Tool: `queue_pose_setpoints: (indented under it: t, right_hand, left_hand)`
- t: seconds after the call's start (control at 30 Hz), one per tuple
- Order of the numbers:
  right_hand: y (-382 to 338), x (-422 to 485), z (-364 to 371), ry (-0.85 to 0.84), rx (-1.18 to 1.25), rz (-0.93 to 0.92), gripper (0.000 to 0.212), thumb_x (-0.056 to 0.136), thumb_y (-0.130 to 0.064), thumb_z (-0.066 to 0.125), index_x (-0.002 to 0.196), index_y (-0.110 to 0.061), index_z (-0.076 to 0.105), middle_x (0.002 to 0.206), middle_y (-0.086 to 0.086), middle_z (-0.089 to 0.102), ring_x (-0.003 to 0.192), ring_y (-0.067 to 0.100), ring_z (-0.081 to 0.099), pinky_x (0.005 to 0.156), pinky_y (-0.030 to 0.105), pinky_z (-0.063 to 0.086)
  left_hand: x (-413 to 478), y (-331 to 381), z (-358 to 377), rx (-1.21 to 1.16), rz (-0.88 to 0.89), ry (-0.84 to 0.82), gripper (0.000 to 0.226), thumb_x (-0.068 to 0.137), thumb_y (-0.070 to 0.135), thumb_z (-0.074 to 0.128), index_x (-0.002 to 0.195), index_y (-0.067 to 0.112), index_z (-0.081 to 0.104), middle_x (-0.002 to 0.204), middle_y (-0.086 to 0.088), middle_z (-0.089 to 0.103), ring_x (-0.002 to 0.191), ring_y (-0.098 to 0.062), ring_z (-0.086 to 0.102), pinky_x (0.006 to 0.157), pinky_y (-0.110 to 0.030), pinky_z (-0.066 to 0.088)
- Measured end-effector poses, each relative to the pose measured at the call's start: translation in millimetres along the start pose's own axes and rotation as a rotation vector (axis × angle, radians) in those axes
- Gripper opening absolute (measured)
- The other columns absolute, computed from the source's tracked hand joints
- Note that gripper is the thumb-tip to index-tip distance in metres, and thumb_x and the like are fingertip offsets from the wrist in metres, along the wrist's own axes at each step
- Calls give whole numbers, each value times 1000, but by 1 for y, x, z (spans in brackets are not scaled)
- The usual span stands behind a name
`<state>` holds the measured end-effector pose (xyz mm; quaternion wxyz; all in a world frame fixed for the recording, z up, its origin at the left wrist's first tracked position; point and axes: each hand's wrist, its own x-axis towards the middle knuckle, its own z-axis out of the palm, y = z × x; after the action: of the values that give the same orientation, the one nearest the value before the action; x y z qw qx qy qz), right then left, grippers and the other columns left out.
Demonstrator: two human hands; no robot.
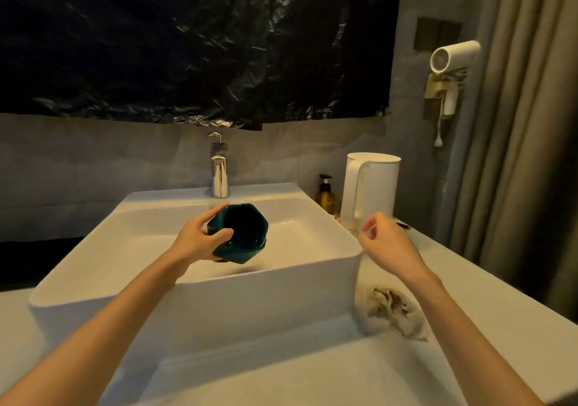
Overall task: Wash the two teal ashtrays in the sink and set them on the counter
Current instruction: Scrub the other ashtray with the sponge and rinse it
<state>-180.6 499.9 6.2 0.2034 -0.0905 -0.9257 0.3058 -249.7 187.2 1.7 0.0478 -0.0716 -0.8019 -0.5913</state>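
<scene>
My left hand (200, 239) grips a faceted teal ashtray (242, 233) by its left rim and holds it tilted over the basin of the white sink (312, 268), its dark hollow facing me. A second ashtray may be stacked under it; I cannot tell. My right hand (386, 243) hovers above the sink's right edge with loosely curled fingers and holds nothing. No water runs from the chrome tap (220, 174).
A white kettle (370, 186) and an amber pump bottle (325, 194) stand on the counter (469, 280) right of the sink. A crumpled beige cloth (391, 310) lies by the sink's front right corner. A hair dryer (450, 61) hangs on the wall.
</scene>
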Motion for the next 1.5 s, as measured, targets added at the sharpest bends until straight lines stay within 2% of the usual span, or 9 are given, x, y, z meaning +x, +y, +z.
queue_pose_setpoints:
  t: [0.2,0.47,0.67,0.73,0.87,1.13,1.23,1.37,1.5]
  right_hand:
    - [54,-26,19,-306,-413,208,45,91,-37,58,131,-23,43,133,6,46,119,27,43,90,36,43]
    - [44,-39,17,-177,-283,133,15,94,-19,55,107,-25,50,107,2,61,85,18,56,67,26,42]
    - [-44,-40,-23,130,-148,-144,25,87,-20,68,101,-29,49,102,-4,58,89,15,58,84,36,55]
    - [-72,-34,-24,153,-39,-323,27,85,-18,70,100,-28,50,97,-4,62,85,17,60,78,38,56]
    - [-129,-12,13,-3,117,-513,24,82,-16,73,95,-22,54,92,-2,62,78,14,60,64,23,50]
    - [-155,32,110,5,-86,-753,13,86,-19,66,95,-10,70,98,7,67,86,25,62,74,31,52]
    - [-156,36,119,8,-86,-833,18,90,-20,62,102,-15,75,97,6,73,86,23,67,79,28,52]
    - [-147,36,116,-217,13,-957,25,93,-14,58,116,-18,69,111,5,70,100,20,65,91,25,51]
    - [-142,33,98,-391,-30,-1030,39,96,-7,52,131,-23,58,128,8,58,113,21,54,99,30,46]
  left_hand:
    - [-3,-1,2,41,-6,-56,54,88,6,61,133,31,47,135,-11,45,108,-31,50,61,-34,57]
    - [-5,-1,0,42,-6,-41,54,87,6,62,134,30,47,135,-10,45,110,-33,50,59,-32,56]
    - [-6,4,-2,-42,-54,20,50,89,9,61,133,28,47,135,-11,44,113,-34,48,64,-37,56]
    - [-8,5,-3,-63,-68,37,49,89,10,60,133,27,47,136,-11,44,112,-33,48,64,-36,55]
    - [-9,7,-4,-106,-74,78,47,89,14,62,132,29,48,136,-12,47,114,-34,51,63,-35,56]
    - [-6,8,-7,-123,-31,175,47,88,18,63,132,26,49,127,-13,55,107,-31,57,72,-40,57]
    - [-6,7,-9,-124,-20,167,47,88,16,64,131,27,51,122,-11,57,102,-28,57,61,-31,57]
    - [-5,6,-11,-139,-40,179,51,86,18,66,133,24,49,115,-7,54,101,-27,56,59,-29,56]
    - [-3,4,-11,-95,-44,172,53,85,22,67,135,26,48,127,-10,53,103,-25,54,61,-28,56]
